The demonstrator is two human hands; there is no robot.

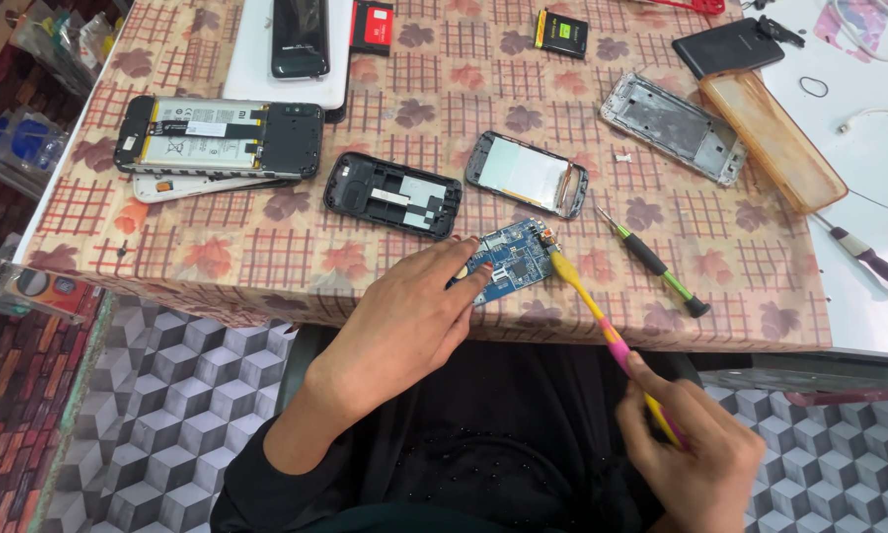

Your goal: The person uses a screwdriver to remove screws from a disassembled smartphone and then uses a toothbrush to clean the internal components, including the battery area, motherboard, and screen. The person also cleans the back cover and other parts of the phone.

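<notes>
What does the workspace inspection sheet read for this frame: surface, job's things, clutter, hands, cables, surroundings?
Surface: table under a checked, leaf-patterned cloth; white top to its right.
Job's things: blue circuit board near the front edge; yellow and pink toothbrush, bristles on the board's right end.
Clutter: opened phone with battery, black back shell, screen frame, metal frame, amber case, green-handled screwdriver, dark phone.
Hands: left hand presses the board down; right hand grips the toothbrush handle.
Cables: white cable on the white top.
Surroundings: cube-patterned floor; packaged goods at left.
</notes>
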